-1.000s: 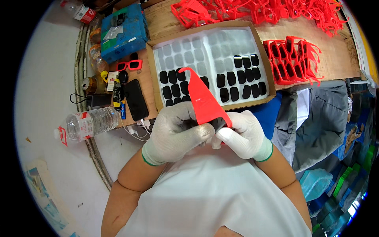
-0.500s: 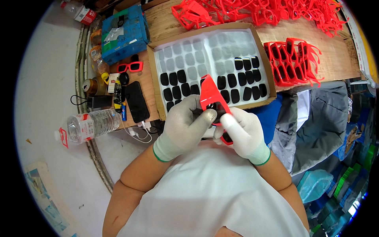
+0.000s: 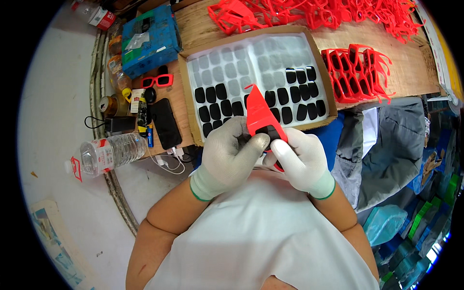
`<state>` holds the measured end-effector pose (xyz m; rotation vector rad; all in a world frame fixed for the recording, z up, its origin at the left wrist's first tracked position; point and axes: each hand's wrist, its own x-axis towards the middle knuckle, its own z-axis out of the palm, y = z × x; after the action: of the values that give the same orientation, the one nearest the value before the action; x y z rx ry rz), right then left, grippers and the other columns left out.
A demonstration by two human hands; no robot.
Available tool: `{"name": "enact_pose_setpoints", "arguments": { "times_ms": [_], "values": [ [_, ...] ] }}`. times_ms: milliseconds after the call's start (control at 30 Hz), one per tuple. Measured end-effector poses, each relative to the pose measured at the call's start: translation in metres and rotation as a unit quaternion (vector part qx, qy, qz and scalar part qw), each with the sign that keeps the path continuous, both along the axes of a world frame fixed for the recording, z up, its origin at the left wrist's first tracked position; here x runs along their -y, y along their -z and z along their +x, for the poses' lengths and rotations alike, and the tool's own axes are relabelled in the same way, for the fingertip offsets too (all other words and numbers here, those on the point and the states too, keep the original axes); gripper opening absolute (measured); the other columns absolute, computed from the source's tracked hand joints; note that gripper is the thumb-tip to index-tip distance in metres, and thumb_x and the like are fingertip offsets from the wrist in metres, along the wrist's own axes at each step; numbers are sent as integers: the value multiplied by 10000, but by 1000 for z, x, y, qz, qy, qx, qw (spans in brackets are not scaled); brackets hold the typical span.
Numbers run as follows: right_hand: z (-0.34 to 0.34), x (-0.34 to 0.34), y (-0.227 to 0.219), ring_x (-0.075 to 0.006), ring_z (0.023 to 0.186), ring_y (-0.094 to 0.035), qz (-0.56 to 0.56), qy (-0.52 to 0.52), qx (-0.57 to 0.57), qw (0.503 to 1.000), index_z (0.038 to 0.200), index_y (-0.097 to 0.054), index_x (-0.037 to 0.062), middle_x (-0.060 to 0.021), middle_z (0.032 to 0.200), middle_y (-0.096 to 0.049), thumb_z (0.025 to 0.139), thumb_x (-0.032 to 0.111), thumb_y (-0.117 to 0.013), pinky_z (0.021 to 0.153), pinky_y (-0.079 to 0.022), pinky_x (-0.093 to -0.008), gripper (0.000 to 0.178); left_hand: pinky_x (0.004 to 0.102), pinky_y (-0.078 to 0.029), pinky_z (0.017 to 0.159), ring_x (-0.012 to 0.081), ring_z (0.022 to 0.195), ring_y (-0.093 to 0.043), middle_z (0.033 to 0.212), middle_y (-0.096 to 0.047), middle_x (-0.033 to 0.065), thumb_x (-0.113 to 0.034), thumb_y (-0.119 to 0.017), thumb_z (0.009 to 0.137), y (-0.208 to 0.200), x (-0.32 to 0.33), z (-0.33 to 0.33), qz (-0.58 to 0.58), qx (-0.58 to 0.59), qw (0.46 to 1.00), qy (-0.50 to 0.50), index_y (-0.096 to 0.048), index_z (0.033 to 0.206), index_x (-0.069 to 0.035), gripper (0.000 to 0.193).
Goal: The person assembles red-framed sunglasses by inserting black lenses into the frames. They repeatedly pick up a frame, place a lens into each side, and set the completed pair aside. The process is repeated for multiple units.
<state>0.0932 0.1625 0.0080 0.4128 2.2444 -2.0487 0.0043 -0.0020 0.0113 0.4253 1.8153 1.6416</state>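
Pinching a glossy red plastic glasses frame [image 3: 261,116], the fingers of the white-gloved left hand [image 3: 227,152] and white-gloved right hand [image 3: 300,158] held it before the white shirt [image 3: 270,227], near the shallow brown cardboard box [image 3: 190,104]. Its long axis slanted, hooked arm tip [image 3: 251,87] pointing away and leftward, dark-lensed front [image 3: 272,131] toward the right hand. Stacked red sunglasses with dark lenses [image 3: 358,72] looked finished; flat black lenses [image 3: 211,94] in the box and heaped bare red frames [image 3: 333,12] seemed left

A small eyewear workshop: on a wooden table [image 3: 413,72], a shallow cardboard box [image 3: 328,92] holds rows of dark lenses [image 3: 313,90], with stacked red sunglasses [image 3: 355,72] beside it and heaped red frames [image 3: 333,14] beyond.
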Motion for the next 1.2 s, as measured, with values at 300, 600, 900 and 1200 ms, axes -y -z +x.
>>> {"name": "enact_pose_setpoints", "arguments": {
  "times_ms": [300, 600, 900, 1200],
  "values": [
    [3, 2, 4, -137, 624, -629, -73, -14, 7, 997, 953, -653, -23, -76, 680, -657, 978, 109, -539, 622, -494, -279, 176, 261, -525, 770, 82, 853, -618, 965, -672, 45, -68, -627, 944, -6, 11, -13, 33, 113, 992, 41, -634, 1115, 31, 198],
    [6, 20, -5, -238, 476, -582, 137, 59, -49, 988, 812, -633, -1, -114, 579, -587, 935, 92, -610, 485, -453, -320, 156, 322, -534, 627, 209, 649, -672, 779, -675, 146, -150, -653, 920, 1, 0, 11, -76, -145, 986, -25, -632, 1045, 19, 211],
    [0, 14, -14, -196, 625, -705, 59, 34, -50, 996, 985, -647, -25, -117, 708, -702, 928, 77, -620, 600, -535, -283, 120, 301, -530, 630, 165, 675, -673, 786, -681, 115, -121, -643, 931, 3, 2, 8, -30, -154, 987, -36, -629, 1049, 31, 194],
    [4, 6, -2, -130, 888, -724, -155, 26, -11, 987, 1189, -591, -50, -115, 888, -743, 914, 45, -633, 801, -559, -283, 295, 275, -541, 727, 115, 784, -662, 902, -690, 105, -124, -602, 970, -6, 8, 0, 17, -33, 999, -20, -609, 1099, 63, 227]
  ]
}}
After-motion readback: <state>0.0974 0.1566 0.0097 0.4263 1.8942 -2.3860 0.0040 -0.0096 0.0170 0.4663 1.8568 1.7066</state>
